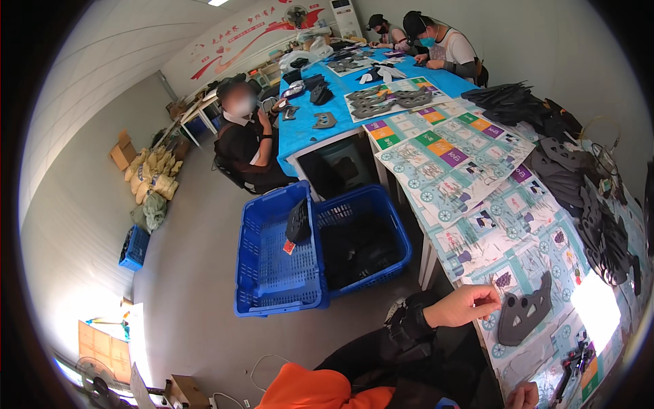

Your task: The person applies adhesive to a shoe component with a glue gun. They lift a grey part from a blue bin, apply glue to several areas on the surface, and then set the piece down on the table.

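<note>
At the table's near end, a dark grey part (524,315) lay flat on the patterned cover (470,235), just right of the left hand (465,305). Its long axis ran aslant, from a broad lower-left end to a narrow tip at the upper right, and two openings pierced its middle. The left hand was the nearer, its fingertips so close to the part's left edge that I could not tell touching from just apart. Those fingers were curled toward the thumb; no held thing showed, though something small pinched there could not be ruled out. The right hand (522,395) sat below the part, cut off by the lower edge of the view, fingers bent; I could not tell whether it grasped anything.

Between the two hands, only cover and part showed. A hand tool (573,371) lay to the part's lower right, beside the right hand, and a glaring patch of light (596,308) fell to the part's right. Farther up that side, dark parts (603,228) were heaped along the table, with a black pile (521,109) beyond. Left of the table stood two blue crates (279,308), one holding a black piece (298,223) with a red tag.
</note>
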### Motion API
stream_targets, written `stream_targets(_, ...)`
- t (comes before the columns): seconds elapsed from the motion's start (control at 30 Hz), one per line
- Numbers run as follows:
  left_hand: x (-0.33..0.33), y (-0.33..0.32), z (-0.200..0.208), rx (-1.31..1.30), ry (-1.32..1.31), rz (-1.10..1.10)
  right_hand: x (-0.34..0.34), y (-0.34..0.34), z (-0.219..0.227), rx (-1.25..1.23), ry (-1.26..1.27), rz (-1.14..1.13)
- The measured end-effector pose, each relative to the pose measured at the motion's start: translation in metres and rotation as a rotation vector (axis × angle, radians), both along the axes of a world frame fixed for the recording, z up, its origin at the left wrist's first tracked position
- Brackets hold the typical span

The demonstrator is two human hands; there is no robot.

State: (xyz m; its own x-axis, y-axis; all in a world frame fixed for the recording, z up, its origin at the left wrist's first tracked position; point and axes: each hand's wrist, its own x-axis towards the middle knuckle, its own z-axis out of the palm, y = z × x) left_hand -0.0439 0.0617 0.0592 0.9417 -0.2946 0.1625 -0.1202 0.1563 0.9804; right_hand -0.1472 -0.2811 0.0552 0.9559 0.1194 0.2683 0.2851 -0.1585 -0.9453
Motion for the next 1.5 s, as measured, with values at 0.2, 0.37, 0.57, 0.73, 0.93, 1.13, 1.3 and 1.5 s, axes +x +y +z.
stream_targets(0.2, -0.018, -0.019, 0.013, -0.045, 0.053, -0.154, 0.003, 0.001, 0.032, -0.12, -0.045, 0.023)
stream_targets(0.37, -0.024, -0.031, 0.009, -0.016, 0.065, -0.338, 0.01, 0.027, 0.047, 0.002, -0.236, 0.091)
stream_targets(0.57, -0.045, -0.038, 0.042, -0.456, 0.223, -0.697, 0.007, 0.043, 0.038, -0.383, -0.169, 0.399)
stream_targets(0.73, -0.047, -0.025, 0.047, -0.2, 0.16, -0.573, 0.003, 0.043, 0.046, -0.068, 0.045, -0.02)
stream_targets(0.93, -0.018, -0.023, 0.02, 0.117, -0.045, -0.205, 0.001, 0.015, 0.025, -0.389, 0.088, -0.423)
stream_targets(1.13, 0.029, -0.043, 0.005, 0.177, -0.412, 0.324, -0.013, 0.009, -0.014, -0.666, -0.172, -0.529)
stream_targets(1.3, 0.052, -0.055, -0.008, 0.273, -0.579, 0.443, -0.013, 0.007, -0.029, -0.649, -0.239, -0.561)
stream_targets(1.5, 0.067, -0.064, -0.031, 0.328, -0.587, 0.478, -0.012, 0.004, -0.032, -0.622, -0.225, -0.55)
